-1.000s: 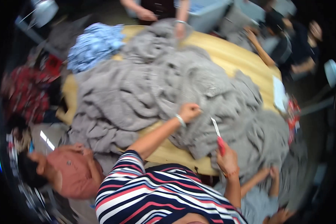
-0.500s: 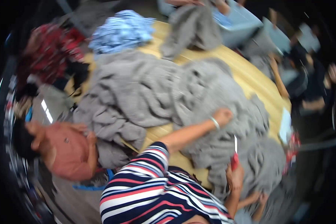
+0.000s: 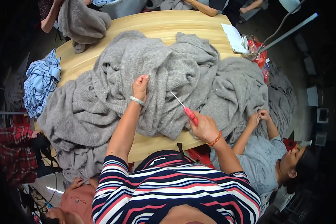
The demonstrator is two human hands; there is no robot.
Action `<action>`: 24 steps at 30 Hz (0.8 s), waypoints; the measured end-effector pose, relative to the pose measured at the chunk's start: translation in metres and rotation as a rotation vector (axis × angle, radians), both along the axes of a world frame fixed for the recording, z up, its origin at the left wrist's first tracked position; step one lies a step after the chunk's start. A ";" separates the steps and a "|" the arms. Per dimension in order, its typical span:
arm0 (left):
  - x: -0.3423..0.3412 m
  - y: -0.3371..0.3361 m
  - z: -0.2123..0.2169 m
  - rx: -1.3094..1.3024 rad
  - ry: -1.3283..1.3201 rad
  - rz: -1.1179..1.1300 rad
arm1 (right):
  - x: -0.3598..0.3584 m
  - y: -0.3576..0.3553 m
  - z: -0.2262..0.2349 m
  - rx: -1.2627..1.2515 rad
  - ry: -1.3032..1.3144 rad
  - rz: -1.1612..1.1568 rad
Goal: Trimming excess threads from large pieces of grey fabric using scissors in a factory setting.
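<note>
The left grip (image 3: 140, 87) had its fingertips pinched together on the grey fabric (image 3: 155, 99), which lay heaped across the tabletop (image 3: 168, 26). Next came the red-handled tool (image 3: 190, 115), its thin blade (image 3: 176, 98) slanting toward ten or eleven o'clock — tip over the fabric, near the left grip. The right grip (image 3: 202, 127), clamped around the tool, lay farther off — four o'clock from the left.

- The left hand (image 3: 139, 89), thumb and fingertips together, is at the heaped, soft grey knitted fabric (image 3: 82, 108).
- The right hand (image 3: 205, 128) grips a red-handled tool with a thin metal blade (image 3: 186, 110).
- Pale wood-grain table (image 3: 156, 22) beneath.
- Light-blue, dark-lined cloth (image 3: 41, 84) at left.
</note>
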State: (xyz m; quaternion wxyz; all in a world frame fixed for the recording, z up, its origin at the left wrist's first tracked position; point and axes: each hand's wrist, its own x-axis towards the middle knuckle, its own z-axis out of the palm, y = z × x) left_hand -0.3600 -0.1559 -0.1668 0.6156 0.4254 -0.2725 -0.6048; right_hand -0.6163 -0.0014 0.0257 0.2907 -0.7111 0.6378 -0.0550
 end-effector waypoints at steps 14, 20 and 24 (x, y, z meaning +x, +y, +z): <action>0.032 0.109 0.009 0.024 -0.740 0.038 | 0.014 0.027 -0.012 0.239 0.066 0.282; 0.027 0.117 -0.010 0.106 -0.203 0.078 | 0.017 0.037 0.001 0.232 0.025 0.358; 0.030 0.133 -0.030 0.112 -0.169 0.062 | 0.008 0.036 -0.006 0.206 -0.046 0.361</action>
